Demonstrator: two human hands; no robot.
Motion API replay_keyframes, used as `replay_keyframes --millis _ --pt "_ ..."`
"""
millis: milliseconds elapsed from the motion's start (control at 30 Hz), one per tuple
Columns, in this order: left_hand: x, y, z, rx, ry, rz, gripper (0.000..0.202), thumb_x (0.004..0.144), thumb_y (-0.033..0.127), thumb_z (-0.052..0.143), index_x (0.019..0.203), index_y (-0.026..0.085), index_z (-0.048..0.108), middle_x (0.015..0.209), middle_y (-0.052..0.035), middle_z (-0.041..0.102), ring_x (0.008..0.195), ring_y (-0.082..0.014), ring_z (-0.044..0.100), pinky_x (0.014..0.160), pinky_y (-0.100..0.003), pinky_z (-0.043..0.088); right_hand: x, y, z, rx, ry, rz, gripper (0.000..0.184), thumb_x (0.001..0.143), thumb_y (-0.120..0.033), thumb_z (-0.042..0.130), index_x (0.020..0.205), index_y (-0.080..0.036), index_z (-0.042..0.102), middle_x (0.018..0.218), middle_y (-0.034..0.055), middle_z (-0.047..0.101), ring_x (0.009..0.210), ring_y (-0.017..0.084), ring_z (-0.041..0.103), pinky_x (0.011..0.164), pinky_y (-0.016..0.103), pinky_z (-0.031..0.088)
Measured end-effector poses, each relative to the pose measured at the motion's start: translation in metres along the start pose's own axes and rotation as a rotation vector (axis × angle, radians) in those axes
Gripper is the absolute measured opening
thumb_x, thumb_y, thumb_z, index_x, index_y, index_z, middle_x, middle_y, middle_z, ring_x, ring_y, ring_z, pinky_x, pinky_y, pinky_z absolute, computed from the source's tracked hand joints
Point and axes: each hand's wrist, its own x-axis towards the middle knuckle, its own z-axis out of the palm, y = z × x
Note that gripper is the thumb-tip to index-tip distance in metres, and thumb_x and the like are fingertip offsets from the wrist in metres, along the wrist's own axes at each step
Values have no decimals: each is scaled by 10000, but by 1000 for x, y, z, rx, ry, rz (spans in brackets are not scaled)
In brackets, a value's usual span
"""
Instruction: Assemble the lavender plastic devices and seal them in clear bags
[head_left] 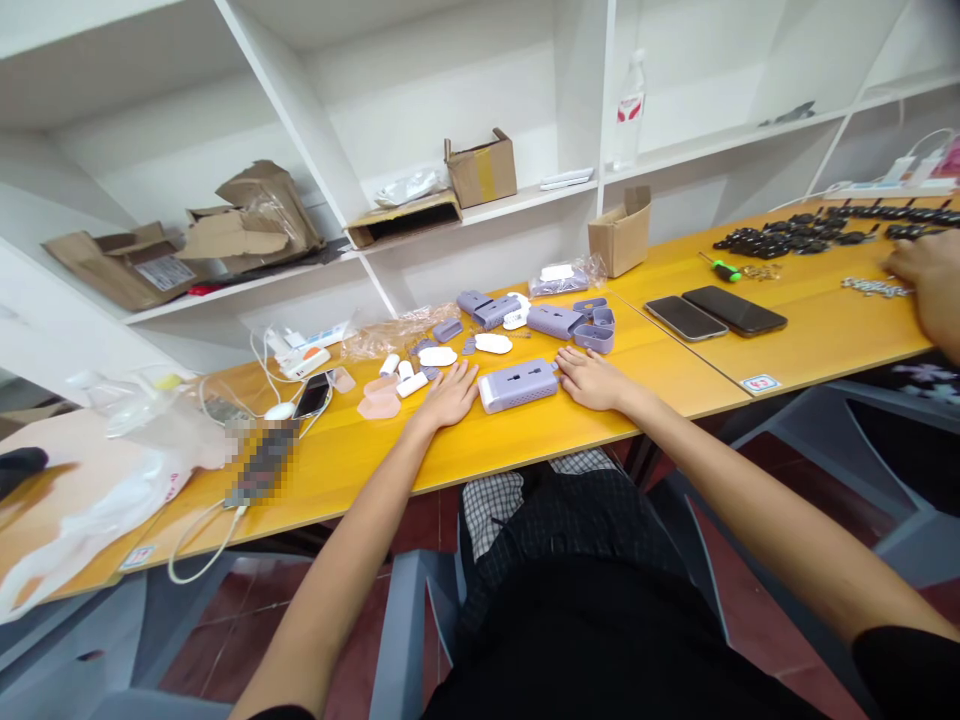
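A purple plastic case (521, 387) with a pale end and small dark marks on top lies on the table between my hands. My left hand (450, 396) rests flat on the tabletop just left of it, fingers stretched out and holding nothing. On the other side, my right hand (589, 378) lies palm down with fingers extended, its fingertips close to the case's right end; whether they touch it I cannot tell. Behind are more purple housings (553, 321), purple end pieces (595, 338) and white oval parts (493, 344). White cylinders (411, 385) and pinkish pieces (379, 398) sit beyond my left hand.
Two phones (735, 310) lie to the right, near a green screwdriver (726, 271) and many black parts (787, 236). Another person's hand (934, 280) is at the far right. Left are cables, a power strip (306, 362) and a plastic bag (142, 490). Shelves hold cardboard boxes (484, 172).
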Motion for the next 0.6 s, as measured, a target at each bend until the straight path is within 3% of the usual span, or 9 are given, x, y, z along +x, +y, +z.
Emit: replay_keyframes --millis 200,300,467,600 --pt "1 -2 1 -4 3 4 719 1080 544 151 1686 176 275 1776 -109 156 1660 -297 120 1329 -565 118 0 0 -1 3 -14 3 611 1052 -325 322 1586 -62 460 1682 203 401 1590 361 342 1275 637 283" --pt "1 -4 3 -13 42 21 688 1081 529 207 1659 181 341 1764 -123 230 1650 -316 184 1322 -581 158 0 -1 -2 8 -9 2 605 1053 -330 329 1583 -73 468 1676 200 414 1585 365 350 1273 642 285" --pt "6 -8 2 -27 323 124 490 1008 403 455 1392 173 654 1575 -159 537 1496 -310 459 1272 -500 336 0 0 0 9 11 -3 591 1049 -320 336 1564 -72 487 1667 214 425 1574 360 375 1263 641 303" --pt "21 -26 -10 30 481 -30 458 955 402 552 1358 217 669 1588 -144 513 1493 -364 430 1237 -561 355 0 0 1 18 40 -14 567 1047 -314 352 1548 -100 511 1652 208 455 1566 352 393 1254 639 319"
